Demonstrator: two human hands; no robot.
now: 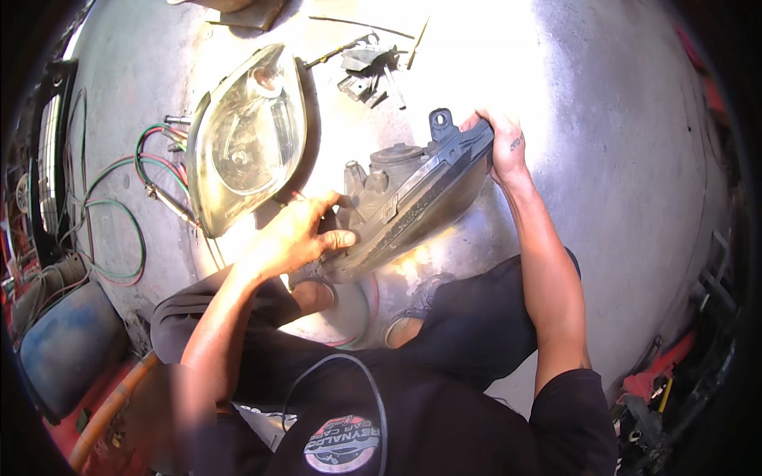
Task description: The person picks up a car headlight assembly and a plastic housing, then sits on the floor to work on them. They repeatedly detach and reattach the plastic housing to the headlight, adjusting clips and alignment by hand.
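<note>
A: So what's holding what down there?
B: The second headlight point(278, 170) lies lens up on the floor point(627, 174), its casing carrying a round reflector behind a yellowish clear lens. At the lower left sits a bluish tub-like thing point(67, 345); I can't tell what's inside.
A: And the one in hand?
B: That's a headlight assembly point(405, 202), slanted in front of the knees, above the floor! Black plastic housing, dusty grey, with a round cap on the back and a holed tab near the top end; the lens side faces lower right.
A: The grip?
B: Left hand point(290, 234) at the lower end, thumb and fingers pinching the housing. Right hand point(504, 147) at the upper end, fingers curled around the edge.
A: Nearby?
B: Black plastic pieces point(369, 67) beyond, red and green hoses point(143, 230) to the left.
</note>
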